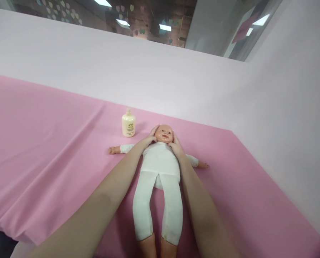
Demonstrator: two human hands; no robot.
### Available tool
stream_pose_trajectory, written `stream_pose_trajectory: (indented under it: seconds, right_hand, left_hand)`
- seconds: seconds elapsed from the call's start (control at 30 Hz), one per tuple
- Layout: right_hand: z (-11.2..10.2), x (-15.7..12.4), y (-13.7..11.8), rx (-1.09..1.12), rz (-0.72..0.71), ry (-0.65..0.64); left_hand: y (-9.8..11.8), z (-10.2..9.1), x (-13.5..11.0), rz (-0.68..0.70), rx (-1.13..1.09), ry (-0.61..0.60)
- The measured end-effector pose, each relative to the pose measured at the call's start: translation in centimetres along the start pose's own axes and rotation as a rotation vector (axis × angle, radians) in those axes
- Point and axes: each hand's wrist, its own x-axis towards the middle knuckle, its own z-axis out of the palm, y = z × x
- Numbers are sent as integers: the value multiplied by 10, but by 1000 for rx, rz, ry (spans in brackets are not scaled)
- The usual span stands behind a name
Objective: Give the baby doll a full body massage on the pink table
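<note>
Two bare forearms (103, 197) reach in from the near edge of the desk (246, 200), one on each side of a doll (161, 156) that lies on its back around the middle of the stretch in view. Its head (164, 133) points toward the far edge, which runs along the white wall (95, 64), and its legs (144, 197) come toward the near edge, the feet cut off by the bottom of the view. Both hands are narrow and curved, holding the doll's head between them: the left hand (151, 137) cups the cheek nearer the desk's left side, and the right hand (176, 144) cups the other, with the thumbs near the chin. This paired grip probably keeps the head level and stops it from rolling to either side, while the straight reach along the body seems to keep the doll square to the person. The fingers behind the head are hidden, so whether they lift it cannot be told. The doll's arms (126, 148) lie spread toward the left and right edges, apparently out of the way of the wrists. A pump bottle (128, 125) stands upright near the far edge, left of the head, perhaps set there to be within reach yet clear of the arms. Pink cloth (55, 132) covers the desk, creased toward the near left corner, likely to give a soft surface.
</note>
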Motion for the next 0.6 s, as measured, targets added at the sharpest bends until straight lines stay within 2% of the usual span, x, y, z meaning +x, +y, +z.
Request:
stream_pose_trajectory:
  seconds: [0.17, 0.33, 0.6]
  right_hand:
    - [6, -2, -4, 86, 41, 20]
    - [9, -1, -10, 116, -9, 42]
    - [4, -6, -7, 54, 4, 24]
  left_hand:
    - [1, 4, 6, -62, -104, 34]
    - [3, 6, 14, -142, -160, 114]
    - [1, 2, 1, -24, -41, 51]
